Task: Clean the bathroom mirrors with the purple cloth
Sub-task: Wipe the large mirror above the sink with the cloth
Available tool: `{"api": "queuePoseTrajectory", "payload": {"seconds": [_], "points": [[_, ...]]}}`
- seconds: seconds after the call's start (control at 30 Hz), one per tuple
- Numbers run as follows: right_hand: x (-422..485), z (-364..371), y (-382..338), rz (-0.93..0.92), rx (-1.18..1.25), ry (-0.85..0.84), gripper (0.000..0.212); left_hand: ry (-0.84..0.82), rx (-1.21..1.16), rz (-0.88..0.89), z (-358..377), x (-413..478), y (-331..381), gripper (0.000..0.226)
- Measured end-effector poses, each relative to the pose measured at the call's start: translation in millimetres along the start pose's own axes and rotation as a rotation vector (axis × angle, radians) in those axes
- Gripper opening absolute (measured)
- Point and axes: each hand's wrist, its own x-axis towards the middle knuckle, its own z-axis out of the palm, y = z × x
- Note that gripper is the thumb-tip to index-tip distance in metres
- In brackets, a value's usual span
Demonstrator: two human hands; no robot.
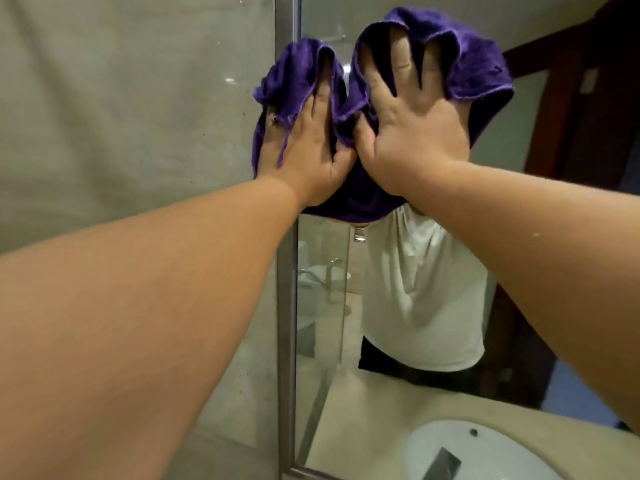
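Underneath — purple cloth (481,67) (left hand (304,150), right hand (412,133) atop)

Purple cloth (481,67) fuzzy terry; mirror (322,306) glossy glass, frame (285,306) brushed metal; wall (121,98) matt.

Left hand (304,147) and right hand (412,133) pressed flat, fingers (401,64) straight

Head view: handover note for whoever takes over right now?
Left hand: flat, pressing the purple cloth over the metal frame of the mirror.
Right hand: fingers spread, pressing the same cloth on the glass.
Cloth folds over both hands' fingertips.
Done: cannot tell how much is wiped.
Left: probably the glass below and to the right.
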Motion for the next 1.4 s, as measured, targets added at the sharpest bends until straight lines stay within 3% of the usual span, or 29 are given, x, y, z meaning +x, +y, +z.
{"api": "queuePoseTrajectory", "payload": {"seconds": [0.27, 0.6, 0.9, 1.13, 1.4], "points": [[-98.8, 23.5, -1.0, -0.012, -0.052, -0.134, 0.073, -0.111, -0.073, -0.091, 31.9, -90.8, 6.0, 0.092], [-244.9, 57.6, -7.0, -0.025, 0.016, -0.12, 0.071, -0.236, -0.143, -0.155, 74.0, -212.4, 10.6, 0.101], [-286.7, 73.0, -18.0, 0.057, 0.1, -0.093, 0.071, -0.376, -0.136, -0.34, 103.5, -321.5, 24.3, 0.093], [-372.7, 91.6, -21.8, 0.033, 0.157, -0.256, 0.061, -0.386, -0.092, -0.301, 116.6, -357.4, 21.1, 0.095], [-394.0, 105.0, -24.4, 0.021, 0.161, -0.186, 0.059, -0.463, -0.178, -0.441, 128.9, -402.0, 31.8, 0.101]]}}
